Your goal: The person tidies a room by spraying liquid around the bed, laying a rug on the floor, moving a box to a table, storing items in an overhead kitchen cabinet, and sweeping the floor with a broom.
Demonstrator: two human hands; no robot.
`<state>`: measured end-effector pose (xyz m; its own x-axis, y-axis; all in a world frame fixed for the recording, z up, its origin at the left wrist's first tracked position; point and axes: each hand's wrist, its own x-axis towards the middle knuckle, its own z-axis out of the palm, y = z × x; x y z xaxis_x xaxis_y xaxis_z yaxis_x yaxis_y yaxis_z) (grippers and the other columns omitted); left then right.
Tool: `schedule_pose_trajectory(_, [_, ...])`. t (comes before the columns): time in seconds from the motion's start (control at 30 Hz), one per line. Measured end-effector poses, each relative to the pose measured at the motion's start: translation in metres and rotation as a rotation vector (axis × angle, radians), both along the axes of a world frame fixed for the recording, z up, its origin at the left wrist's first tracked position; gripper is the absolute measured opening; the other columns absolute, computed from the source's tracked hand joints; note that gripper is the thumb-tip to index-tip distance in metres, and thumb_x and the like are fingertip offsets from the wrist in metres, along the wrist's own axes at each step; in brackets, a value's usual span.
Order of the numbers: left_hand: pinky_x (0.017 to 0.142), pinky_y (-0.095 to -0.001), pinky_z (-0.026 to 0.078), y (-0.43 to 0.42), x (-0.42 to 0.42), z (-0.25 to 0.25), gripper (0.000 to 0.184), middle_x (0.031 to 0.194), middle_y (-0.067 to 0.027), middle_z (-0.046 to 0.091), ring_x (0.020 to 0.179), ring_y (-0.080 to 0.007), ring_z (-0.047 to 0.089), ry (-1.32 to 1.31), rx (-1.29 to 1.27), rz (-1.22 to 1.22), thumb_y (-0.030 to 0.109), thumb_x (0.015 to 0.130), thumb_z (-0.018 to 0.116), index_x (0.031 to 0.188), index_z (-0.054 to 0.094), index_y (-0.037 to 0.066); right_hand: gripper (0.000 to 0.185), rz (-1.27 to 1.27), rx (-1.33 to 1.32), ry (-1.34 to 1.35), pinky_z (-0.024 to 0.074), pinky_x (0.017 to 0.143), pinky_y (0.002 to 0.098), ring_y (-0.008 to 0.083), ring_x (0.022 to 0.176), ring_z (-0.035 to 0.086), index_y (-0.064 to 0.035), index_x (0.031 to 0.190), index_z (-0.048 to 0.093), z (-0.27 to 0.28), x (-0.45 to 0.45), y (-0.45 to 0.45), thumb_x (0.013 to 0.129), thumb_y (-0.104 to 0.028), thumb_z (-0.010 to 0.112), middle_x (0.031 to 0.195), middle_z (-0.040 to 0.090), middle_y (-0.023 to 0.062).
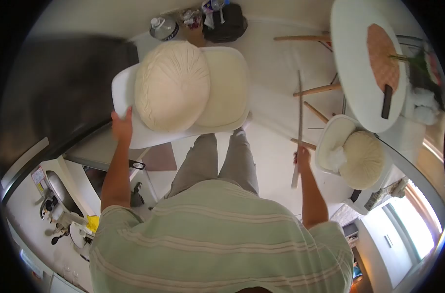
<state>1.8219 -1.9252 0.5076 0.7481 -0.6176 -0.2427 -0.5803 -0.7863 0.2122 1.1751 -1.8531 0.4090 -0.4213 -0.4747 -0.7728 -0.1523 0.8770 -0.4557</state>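
Observation:
My left hand (121, 127) is closed on the edge of a white chair (129, 139), thumb up along its shell. On that chair a round, pleated cream cushion (173, 85) leans over a flatter cream seat pad (227, 88). Out to the right, my right hand (302, 157) is wrapped round a long thin stick (300, 107). The stick runs away from me over the pale floor, and its near end looks wider and lighter; what kind of tool it is I cannot make out.
At right stands a white oval table (349, 58) with wooden legs. A second white chair (325, 146) holds another round cushion (363, 160). By the far wall are a large plastic bottle (163, 28) and a black case (226, 24). A dark glossy surface (71, 83) fills the left.

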Motion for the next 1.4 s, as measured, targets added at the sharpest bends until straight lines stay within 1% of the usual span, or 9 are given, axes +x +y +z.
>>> schedule_pose_trajectory(0.27, [0.084, -0.0369, 0.041, 0.005, 0.012, -0.019, 0.058, 0.106, -0.0184, 0.057, 0.095, -0.0295, 0.056, 0.094, -0.152, 0.009, 0.041, 0.079, 0.061, 0.114, 0.047, -0.002, 0.02, -0.123, -0.103, 0.169, 0.0376, 0.036, 0.0265, 0.0129, 0.043, 0.044, -0.0033, 0.087, 0.049, -0.149, -0.053, -0.224, 0.091, -0.02, 0.039, 0.059, 0.051, 0.008])
schedule_pose_trajectory(0.37, [0.085, -0.0369, 0.041, 0.014, 0.02, -0.027, 0.056, 0.108, -0.0181, 0.057, 0.097, -0.0302, 0.056, -0.083, -0.081, -0.013, 0.04, 0.081, 0.06, 0.114, 0.047, -0.002, 0.027, -0.486, -0.006, 0.061, 0.0406, 0.038, 0.0302, 0.0173, 0.048, 0.05, 0.0049, 0.106, 0.049, -0.211, -0.097, -0.284, 0.09, -0.015, 0.042, 0.067, 0.055, 0.014])
schedule_pose_trajectory(0.43, [0.085, -0.0366, 0.041, 0.009, 0.006, -0.022, 0.055, 0.108, -0.0181, 0.057, 0.098, -0.0309, 0.055, -0.054, -0.08, 0.001, 0.04, 0.081, 0.059, 0.115, 0.046, -0.002, 0.025, -0.386, 0.041, 0.103, 0.043, 0.04, 0.0316, 0.0183, 0.05, 0.052, 0.006, 0.104, 0.05, -0.225, -0.108, -0.299, 0.089, -0.014, 0.045, 0.067, 0.054, 0.0133])
schedule_pose_trajectory(0.7, [0.083, -0.036, 0.043, 0.005, 0.004, -0.015, 0.05, 0.106, -0.0162, 0.059, 0.096, -0.0288, 0.058, -0.083, -0.049, -0.03, 0.039, 0.082, 0.059, 0.113, 0.05, 0.001, 0.017, 0.373, -0.019, 0.011, 0.0362, 0.029, 0.0287, 0.0141, 0.034, 0.042, -0.0087, 0.091, 0.047, -0.167, -0.091, -0.157, 0.094, -0.021, 0.035, 0.054, 0.049, 0.0047])
schedule_pose_trajectory(0.9, [0.081, -0.0365, 0.043, 0.002, 0.01, -0.017, 0.053, 0.103, -0.0149, 0.061, 0.094, -0.0285, 0.059, -0.008, -0.108, -0.024, 0.043, 0.079, 0.061, 0.112, 0.05, 0.003, 0.041, 0.493, 0.333, 0.073, 0.0402, 0.033, 0.028, 0.0136, 0.038, 0.046, -0.0153, 0.128, 0.042, -0.032, 0.0, -0.042, 0.092, -0.033, 0.043, 0.054, 0.052, 0.0069])
schedule_pose_trajectory(1.1, [0.082, -0.0374, 0.043, 0.002, 0.016, -0.012, 0.058, 0.105, -0.0154, 0.06, 0.095, -0.0296, 0.058, -0.019, -0.06, -0.007, 0.046, 0.079, 0.06, 0.116, 0.048, 0.003, 0.034, 0.288, 0.377, 0.058, 0.0347, 0.032, 0.0238, 0.0085, 0.036, 0.04, -0.0214, 0.123, 0.05, 0.046, 0.019, -0.021, 0.091, -0.032, 0.047, 0.05, 0.047, 0.0026])
schedule_pose_trajectory(1.3, [0.085, -0.0365, 0.042, 0.007, 0.02, -0.015, 0.057, 0.107, -0.0152, 0.059, 0.097, -0.0281, 0.057, 0.024, -0.131, -0.007, 0.042, 0.08, 0.061, 0.118, 0.046, 0.002, 0.037, 0.175, -0.006, 0.22, 0.0341, 0.029, 0.0248, 0.0094, 0.034, 0.04, -0.0146, 0.123, 0.049, -0.041, -0.038, -0.05, 0.092, -0.034, 0.043, 0.049, 0.046, 0.0022])
schedule_pose_trajectory(1.37, [0.086, -0.036, 0.041, 0.009, 0.026, -0.02, 0.055, 0.109, -0.0152, 0.058, 0.098, -0.0267, 0.056, 0.059, -0.186, -0.016, 0.039, 0.08, 0.061, 0.118, 0.045, 0.001, 0.025, 0.106, -0.033, 0.198, 0.0361, 0.03, 0.0273, 0.0137, 0.034, 0.044, -0.0058, 0.106, 0.053, -0.076, -0.062, -0.118, 0.09, -0.024, 0.047, 0.051, 0.048, 0.0053])
schedule_pose_trajectory(1.4, [0.086, -0.0358, 0.04, 0.009, 0.028, -0.021, 0.054, 0.109, -0.0153, 0.057, 0.098, -0.0262, 0.055, 0.071, -0.177, 0.007, 0.038, 0.081, 0.061, 0.117, 0.045, 0.001, 0.035, 0.413, -0.15, 0.282, 0.0359, 0.03, 0.0269, 0.0133, 0.034, 0.043, -0.0099, 0.069, 0.046, -0.101, -0.084, -0.151, 0.092, -0.035, 0.039, 0.048, 0.044, 0.0029])
